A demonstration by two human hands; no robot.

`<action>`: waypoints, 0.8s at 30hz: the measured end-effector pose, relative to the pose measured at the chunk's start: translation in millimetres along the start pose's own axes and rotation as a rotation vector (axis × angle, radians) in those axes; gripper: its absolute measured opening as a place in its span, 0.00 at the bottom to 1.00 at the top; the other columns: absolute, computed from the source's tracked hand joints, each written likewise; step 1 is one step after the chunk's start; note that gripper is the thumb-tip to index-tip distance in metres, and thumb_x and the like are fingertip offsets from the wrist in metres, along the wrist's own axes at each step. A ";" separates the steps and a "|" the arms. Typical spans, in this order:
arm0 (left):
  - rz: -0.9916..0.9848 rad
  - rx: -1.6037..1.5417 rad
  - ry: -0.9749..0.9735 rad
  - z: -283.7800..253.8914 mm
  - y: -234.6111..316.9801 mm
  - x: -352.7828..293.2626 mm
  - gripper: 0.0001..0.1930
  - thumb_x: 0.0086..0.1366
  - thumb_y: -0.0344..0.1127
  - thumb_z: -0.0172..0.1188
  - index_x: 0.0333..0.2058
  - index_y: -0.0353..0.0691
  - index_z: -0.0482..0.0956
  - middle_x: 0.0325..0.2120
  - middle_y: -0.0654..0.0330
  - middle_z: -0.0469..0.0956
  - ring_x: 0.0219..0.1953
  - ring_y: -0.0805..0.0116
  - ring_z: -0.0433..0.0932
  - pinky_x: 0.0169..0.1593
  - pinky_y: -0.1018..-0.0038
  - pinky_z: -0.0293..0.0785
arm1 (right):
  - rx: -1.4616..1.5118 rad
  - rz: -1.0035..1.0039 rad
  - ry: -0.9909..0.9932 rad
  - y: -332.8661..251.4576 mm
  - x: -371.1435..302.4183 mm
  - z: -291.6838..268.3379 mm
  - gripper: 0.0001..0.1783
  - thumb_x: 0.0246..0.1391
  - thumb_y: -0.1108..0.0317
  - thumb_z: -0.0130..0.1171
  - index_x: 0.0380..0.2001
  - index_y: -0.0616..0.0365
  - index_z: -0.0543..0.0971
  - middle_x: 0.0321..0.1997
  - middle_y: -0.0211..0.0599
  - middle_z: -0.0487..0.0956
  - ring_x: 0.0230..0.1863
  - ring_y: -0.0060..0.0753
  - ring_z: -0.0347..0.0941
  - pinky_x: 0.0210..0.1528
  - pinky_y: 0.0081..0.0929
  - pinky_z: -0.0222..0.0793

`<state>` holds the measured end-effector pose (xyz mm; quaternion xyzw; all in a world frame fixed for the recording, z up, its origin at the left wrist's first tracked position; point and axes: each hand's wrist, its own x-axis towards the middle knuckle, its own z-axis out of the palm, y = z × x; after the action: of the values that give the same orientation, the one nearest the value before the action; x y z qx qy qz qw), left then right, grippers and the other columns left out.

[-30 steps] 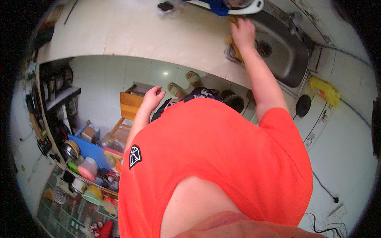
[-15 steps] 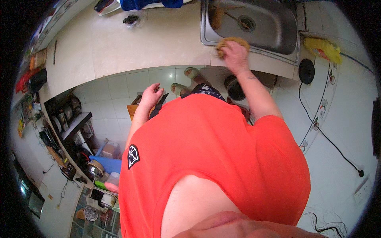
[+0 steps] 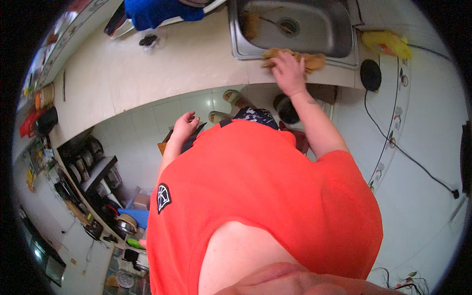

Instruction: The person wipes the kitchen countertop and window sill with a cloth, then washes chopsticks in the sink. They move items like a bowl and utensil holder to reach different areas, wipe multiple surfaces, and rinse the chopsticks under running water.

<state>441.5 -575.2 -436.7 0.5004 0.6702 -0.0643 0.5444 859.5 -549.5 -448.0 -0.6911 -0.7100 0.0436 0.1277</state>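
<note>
My right hand [image 3: 288, 73] presses on a yellow-brown cloth [image 3: 314, 62] at the front rim of the steel sink [image 3: 244, 51]. Its fingers bend over the cloth's left part, while the right part lies spread along the rim and counter edge. My left hand [image 3: 186, 124] hangs in front of the counter, its loosely bent fingers apart and nothing in them. Inside the sink basin are a brown sponge-like piece [image 3: 251, 26] at the left and a thin stick-like thing [image 3: 273, 22] reaching toward the drain [image 3: 289, 26].
The pale countertop [image 3: 187, 59] runs left from the sink. On it lie a small dark thing in clear plastic [image 3: 148, 41] and a blue cloth [image 3: 156, 14]. A yellow plastic bag [image 3: 388, 43] sits right of the sink. Below the counter stands a dark bucket [image 3: 286, 109].
Bunched under my right hand before, the cloth now spreads out to the right along the sink's front rim. My left hand stays low, nearly unmoved. The whole view has shifted slightly.
</note>
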 end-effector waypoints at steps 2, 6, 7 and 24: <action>0.026 0.012 0.017 -1.0 4.2 0.9 0.27 0.63 0.43 0.61 0.58 0.35 0.71 0.52 0.45 0.77 0.53 0.56 0.77 0.56 0.67 0.73 | -0.056 0.007 -0.032 9.0 -17.2 15.7 0.20 0.57 0.57 0.55 0.54 0.40 0.75 0.67 0.32 0.66 0.69 0.42 0.57 0.70 0.58 0.46; 0.077 0.047 0.024 -9.5 29.6 8.5 0.27 0.63 0.43 0.61 0.58 0.35 0.71 0.53 0.46 0.76 0.54 0.56 0.77 0.56 0.66 0.72 | -0.195 0.220 0.106 85.5 -34.3 21.2 0.21 0.57 0.59 0.55 0.54 0.45 0.75 0.66 0.38 0.68 0.67 0.49 0.60 0.66 0.53 0.55; 0.081 0.058 0.033 -10.0 31.7 11.4 0.27 0.63 0.43 0.61 0.58 0.35 0.71 0.53 0.46 0.76 0.54 0.55 0.76 0.56 0.66 0.72 | -0.259 0.288 0.144 106.6 -33.4 19.9 0.21 0.57 0.60 0.55 0.54 0.48 0.75 0.65 0.40 0.69 0.65 0.49 0.62 0.65 0.50 0.58; 0.107 -0.084 0.153 -17.1 33.7 -9.8 0.27 0.64 0.43 0.61 0.59 0.37 0.71 0.52 0.48 0.76 0.54 0.56 0.76 0.56 0.67 0.72 | 2.257 0.655 -0.041 -25.4 132.2 -76.6 0.28 0.67 0.54 0.46 0.61 0.63 0.64 0.61 0.43 0.70 0.61 0.43 0.68 0.63 0.42 0.64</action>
<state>454.1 -553.7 -406.6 0.5158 0.6842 0.0317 0.5147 851.8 -428.1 -352.1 -0.3351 -0.0593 0.6899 0.6390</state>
